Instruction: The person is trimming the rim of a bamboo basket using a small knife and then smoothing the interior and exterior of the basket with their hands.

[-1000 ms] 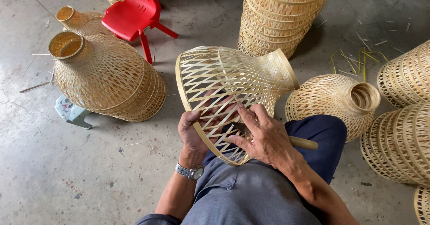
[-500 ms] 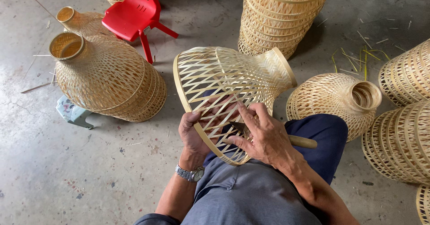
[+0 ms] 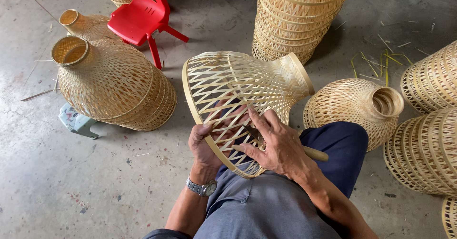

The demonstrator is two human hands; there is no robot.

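Observation:
A woven bamboo lampshade (image 3: 238, 84) with an open lattice lies on its side across my lap, its wide rim toward me and its narrow neck pointing up and right. My left hand (image 3: 203, 146) grips the wide rim from below, thumb over the edge. My right hand (image 3: 275, 141) rests on the lattice near the rim and holds a tool with a pale wooden handle (image 3: 314, 153) that sticks out to the right. The tool's tip is hidden under my fingers.
A stack of finished shades (image 3: 114, 84) lies at the left, beside a red plastic chair (image 3: 140, 15). A tall stack (image 3: 295, 15) stands ahead. More shades lie at the right (image 3: 354, 108) and far right (image 3: 426, 148). A small pale-green stool (image 3: 76, 121) sits on the concrete floor.
The lampshade has turned slightly in my hands and its rim has shifted a little left. Both hands keep their hold.

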